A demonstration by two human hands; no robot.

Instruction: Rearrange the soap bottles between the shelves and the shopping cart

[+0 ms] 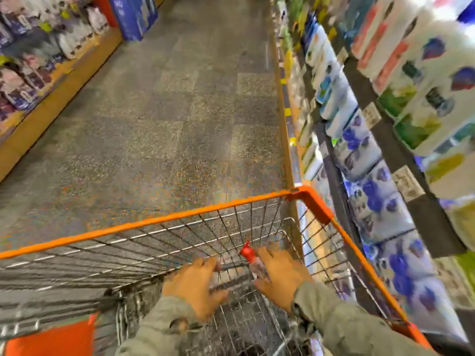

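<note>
The orange-rimmed wire shopping cart (164, 219) fills the lower part of the blurred head view. Both my hands reach down inside its basket. A clear soap bottle with a red cap (248, 253) lies tilted in the basket, cap pointing away from me. My right hand (280, 276) is on it, the bottle's body passing between thumb and forefinger, with the other fingers spread. Just to the left, my left hand (198, 286) hovers with fingers loosely extended and thumb apart, holding nothing that I can make out. Shelves of soap packs (372, 176) run close along the cart's right side.
A speckled grey aisle floor (167, 111) stretches ahead of the cart. Another shelf of packaged goods (38, 60) with an orange base lines the left side. Blue boxes (133, 14) stand at the far left end. An orange panel (51, 340) sits at the cart's near left.
</note>
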